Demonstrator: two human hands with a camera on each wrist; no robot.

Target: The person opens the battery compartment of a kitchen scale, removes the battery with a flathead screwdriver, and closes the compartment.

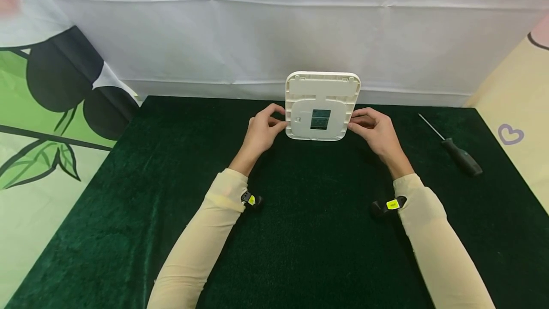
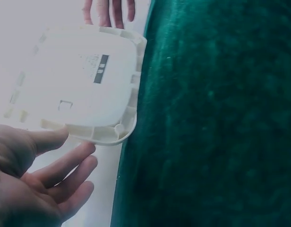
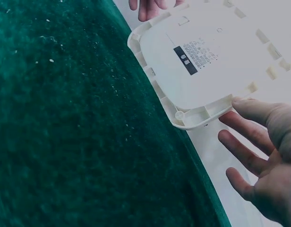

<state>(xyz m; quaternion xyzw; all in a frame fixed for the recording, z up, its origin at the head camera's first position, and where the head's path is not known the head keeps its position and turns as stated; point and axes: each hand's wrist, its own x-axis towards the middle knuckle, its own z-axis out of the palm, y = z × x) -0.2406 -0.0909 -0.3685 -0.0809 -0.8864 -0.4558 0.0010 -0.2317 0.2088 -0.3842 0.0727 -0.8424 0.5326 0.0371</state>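
A flat white plastic panel [image 1: 306, 108] with rounded corners is held upright near the table's back edge. Its ribbed rim and a dark printed label [image 1: 320, 119] face me. My left hand [image 1: 262, 130] pinches its left edge between thumb and fingers, and my right hand [image 1: 377, 132] pinches the right edge. In the left wrist view the thumb lies on the rim of the panel [image 2: 70, 90]. The right wrist view has the right thumb on the rim of the panel [image 3: 202, 71] too, with fingers behind it. The panel's other face is hidden.
A screwdriver [image 1: 463, 157] with a dark handle lies on the right of the table, its shaft pointing toward the back. Dark green cloth [image 1: 317, 232] covers the table. A white curtain [image 1: 274, 37] hangs behind, with printed panels at both sides.
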